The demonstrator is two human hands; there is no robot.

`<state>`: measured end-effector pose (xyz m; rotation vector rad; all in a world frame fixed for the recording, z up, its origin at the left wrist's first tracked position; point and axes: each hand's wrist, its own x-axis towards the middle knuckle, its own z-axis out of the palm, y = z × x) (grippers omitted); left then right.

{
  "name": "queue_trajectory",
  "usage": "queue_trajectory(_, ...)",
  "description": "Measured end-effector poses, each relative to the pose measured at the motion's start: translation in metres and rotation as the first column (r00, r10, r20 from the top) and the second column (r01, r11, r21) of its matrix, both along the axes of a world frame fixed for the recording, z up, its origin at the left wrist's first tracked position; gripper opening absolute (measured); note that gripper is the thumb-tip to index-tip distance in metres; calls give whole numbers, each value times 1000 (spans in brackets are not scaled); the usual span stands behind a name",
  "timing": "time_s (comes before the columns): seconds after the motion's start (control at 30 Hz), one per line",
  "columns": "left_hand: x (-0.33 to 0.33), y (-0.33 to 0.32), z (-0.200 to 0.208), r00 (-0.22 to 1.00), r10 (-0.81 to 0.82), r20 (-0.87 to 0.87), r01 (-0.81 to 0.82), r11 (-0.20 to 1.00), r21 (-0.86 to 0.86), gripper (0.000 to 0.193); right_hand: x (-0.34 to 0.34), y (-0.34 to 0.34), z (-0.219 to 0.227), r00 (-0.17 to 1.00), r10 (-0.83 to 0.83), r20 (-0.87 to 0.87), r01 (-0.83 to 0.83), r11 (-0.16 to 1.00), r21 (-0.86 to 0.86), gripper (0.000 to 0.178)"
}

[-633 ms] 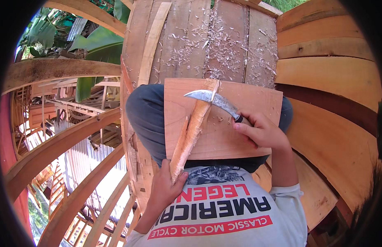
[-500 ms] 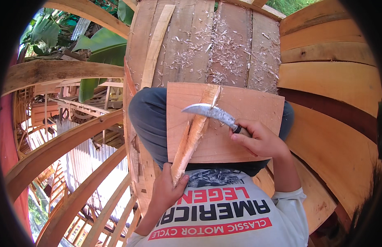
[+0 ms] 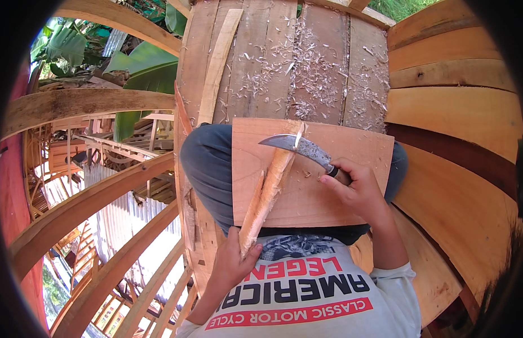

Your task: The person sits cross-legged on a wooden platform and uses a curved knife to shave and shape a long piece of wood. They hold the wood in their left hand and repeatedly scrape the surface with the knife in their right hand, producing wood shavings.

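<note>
A thin wooden board (image 3: 340, 191) lies across my lap. Slanting over it is a rough stick of wood (image 3: 261, 197), with pale shaved faces and a split along its side. My left hand (image 3: 237, 256) is closed round the stick's near end. In my right hand (image 3: 357, 188) is the dark handle of a curved knife (image 3: 312, 152). Its mottled grey blade crosses the stick near the far end, tip to the left. A bright pale sliver stands at the blade where it meets the wood.
Curled shavings (image 3: 312, 73) litter the plank floor (image 3: 273, 34) ahead of me. A long wooden strip (image 3: 219, 67) lies at the left. Curved planks (image 3: 453, 112) form a wall on my right; open ribs (image 3: 92, 197) rise on my left, with banana leaves (image 3: 146, 67) beyond.
The knife has moved slightly right and a little nearer, and a bright sliver now shows at its blade. The whole view has shifted a little. Both hands keep their hold.
</note>
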<state>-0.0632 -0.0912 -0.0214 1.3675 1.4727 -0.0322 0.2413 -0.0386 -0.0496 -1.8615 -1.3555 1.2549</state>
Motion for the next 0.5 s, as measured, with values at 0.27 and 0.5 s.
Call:
queue_trajectory(0.27,-3,-4,0,999,29,-14,-29,999,-25,43,30,3,17,958,-217,-187,196,973,-122,20)
queue_trajectory(0.5,-1,-4,-1,999,33,17,-33,999,1,43,13,11,20,901,-184,-392,89,965,-249,22)
